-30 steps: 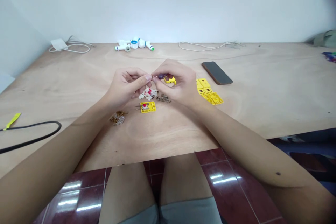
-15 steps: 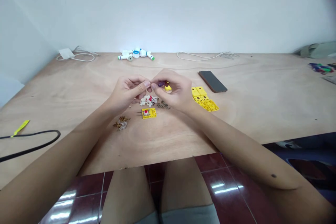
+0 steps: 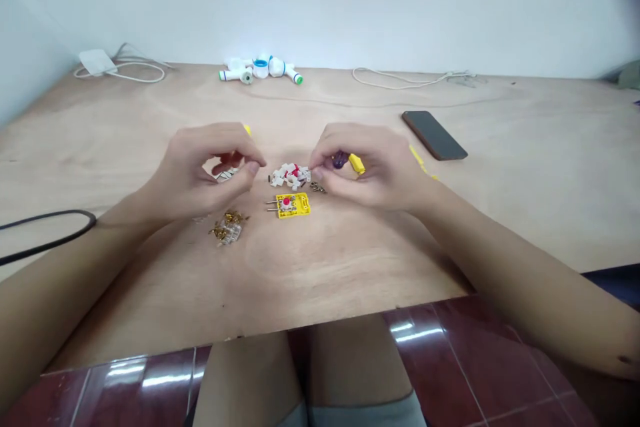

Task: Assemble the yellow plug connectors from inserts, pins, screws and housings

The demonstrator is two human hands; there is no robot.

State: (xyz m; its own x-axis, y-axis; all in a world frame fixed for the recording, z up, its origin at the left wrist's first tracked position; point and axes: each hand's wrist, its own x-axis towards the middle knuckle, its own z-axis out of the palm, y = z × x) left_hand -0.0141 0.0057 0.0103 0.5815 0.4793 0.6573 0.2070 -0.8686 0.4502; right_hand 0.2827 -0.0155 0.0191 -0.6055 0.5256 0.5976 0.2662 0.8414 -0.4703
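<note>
Small purple piece [image 3: 341, 160] is being pinched by the right hand [image 3: 383, 170] mid-frame; the left hand [image 3: 200, 167] is being held curled, its grip unclear. White bits [image 3: 290, 175] just between could be bumped by a slip.

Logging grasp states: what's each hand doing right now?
Left hand: fingers curled; cannot tell if it holds anything.
Right hand: closed, holding a small purple-handled item.

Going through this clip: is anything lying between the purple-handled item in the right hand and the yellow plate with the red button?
Yes. From the purple-handled item to the yellow plate, a small cluster of brass parts lies in the path, just past the fingertips of the right hand. The white plastic pieces sit beside it, not in line.
</note>
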